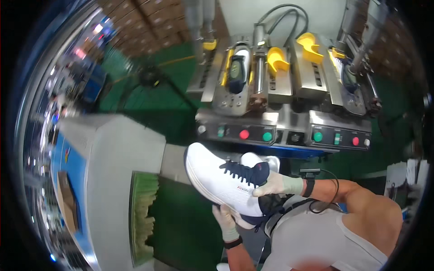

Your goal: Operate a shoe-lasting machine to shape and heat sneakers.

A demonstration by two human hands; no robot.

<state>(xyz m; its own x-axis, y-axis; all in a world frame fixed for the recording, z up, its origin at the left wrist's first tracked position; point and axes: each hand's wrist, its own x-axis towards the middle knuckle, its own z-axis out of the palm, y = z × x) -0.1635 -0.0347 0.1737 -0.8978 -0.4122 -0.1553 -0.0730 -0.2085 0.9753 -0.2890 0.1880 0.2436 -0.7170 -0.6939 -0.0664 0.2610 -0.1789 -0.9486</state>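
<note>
A white sneaker [208,171] with navy laces and a navy collar is held in front of my body, its toe pointing up and to the left. My right hand [275,184], in a pale glove, is closed around its collar and tongue. Under the sole near the heel, my left hand [224,220], also gloved, supports it with bent fingers. Behind the held sneaker shows the white toe of another shoe [251,159]; the rest is hidden. A dark band sits on each wrist.
A two-station shoe press [294,122] with coloured buttons stands ahead; a shoe [236,70] sits in its left station and another shoe [346,74] in the right. Yellow curved pads [277,61] are mounted between. At left stands a grey-blue machine [113,158] with a fringed green opening [142,221].
</note>
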